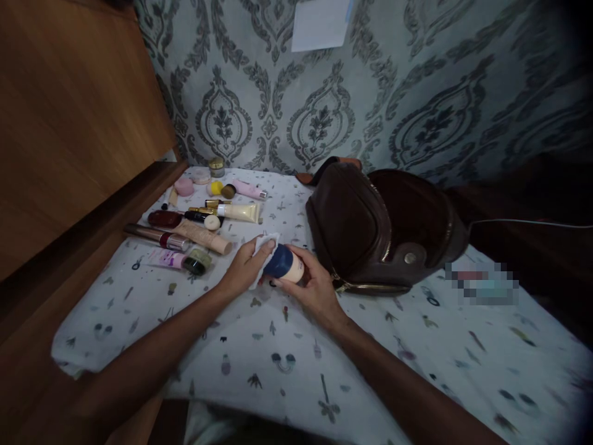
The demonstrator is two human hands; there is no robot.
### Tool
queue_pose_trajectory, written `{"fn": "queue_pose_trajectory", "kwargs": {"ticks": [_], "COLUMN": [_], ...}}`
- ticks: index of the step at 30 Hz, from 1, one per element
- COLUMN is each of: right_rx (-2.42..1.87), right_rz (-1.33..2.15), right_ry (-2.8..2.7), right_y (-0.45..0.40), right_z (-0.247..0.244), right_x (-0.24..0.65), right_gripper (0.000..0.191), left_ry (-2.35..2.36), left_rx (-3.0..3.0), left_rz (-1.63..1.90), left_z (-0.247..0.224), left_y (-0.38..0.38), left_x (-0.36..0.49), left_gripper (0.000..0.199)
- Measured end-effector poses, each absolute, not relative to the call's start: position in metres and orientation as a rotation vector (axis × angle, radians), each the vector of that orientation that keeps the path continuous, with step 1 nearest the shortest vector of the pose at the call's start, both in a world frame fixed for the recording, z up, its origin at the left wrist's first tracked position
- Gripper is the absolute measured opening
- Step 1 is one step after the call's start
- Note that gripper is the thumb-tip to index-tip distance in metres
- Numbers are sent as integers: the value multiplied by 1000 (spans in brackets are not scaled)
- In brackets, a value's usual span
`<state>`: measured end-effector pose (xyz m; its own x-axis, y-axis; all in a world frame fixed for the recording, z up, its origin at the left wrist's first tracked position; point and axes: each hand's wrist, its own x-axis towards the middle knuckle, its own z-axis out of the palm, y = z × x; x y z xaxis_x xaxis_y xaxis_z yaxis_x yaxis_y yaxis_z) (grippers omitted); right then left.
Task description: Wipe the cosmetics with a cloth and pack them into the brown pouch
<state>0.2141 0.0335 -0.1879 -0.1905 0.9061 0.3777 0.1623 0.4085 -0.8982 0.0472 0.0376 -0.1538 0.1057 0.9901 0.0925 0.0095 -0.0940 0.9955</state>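
A small jar (288, 266) with a dark blue top part and a cream part is held between both hands above the patterned cloth. My right hand (317, 285) has its fingers wrapped round the cream end. In my left hand (244, 267) is a white wipe (259, 275), pressed against the blue end of the jar. To the left lie several cosmetics, among them a beige tube (204, 237), a cream tube (241, 212), a green-lidded jar (197, 262) and a dark red bottle (165, 219).
A brown leather bag (365, 228) lies to the right of my hands. Behind stands a patterned wall (269, 86), and a wooden cabinet (78, 117) is at the left. The patterned cloth (278, 395) spreads beneath everything. A thin cable (532, 222) runs at the right.
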Motion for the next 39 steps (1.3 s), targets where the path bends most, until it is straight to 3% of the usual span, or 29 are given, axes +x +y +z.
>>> {"fn": "queue_pose_trajectory", "kwargs": {"ticks": [7, 14, 18, 39], "right_rx": [-856, -759, -703, -680], "right_rz": [1341, 1589, 1648, 1753], "right_ry": [-1398, -1041, -964, -849], "right_y": [31, 29, 29, 24], "right_z": [-178, -175, -170, -170], "right_x": [212, 204, 203, 203], "right_gripper": [63, 50, 44, 46], "left_ry": [1185, 1213, 1089, 1131], "left_rx": [1140, 1488, 1655, 1259], "left_rz": [1285, 1287, 1246, 1254], "left_z": [-158, -152, -155, -168], "left_y": [43, 34, 29, 40], "left_x": [50, 52, 54, 54], "left_gripper": [39, 44, 37, 48]}}
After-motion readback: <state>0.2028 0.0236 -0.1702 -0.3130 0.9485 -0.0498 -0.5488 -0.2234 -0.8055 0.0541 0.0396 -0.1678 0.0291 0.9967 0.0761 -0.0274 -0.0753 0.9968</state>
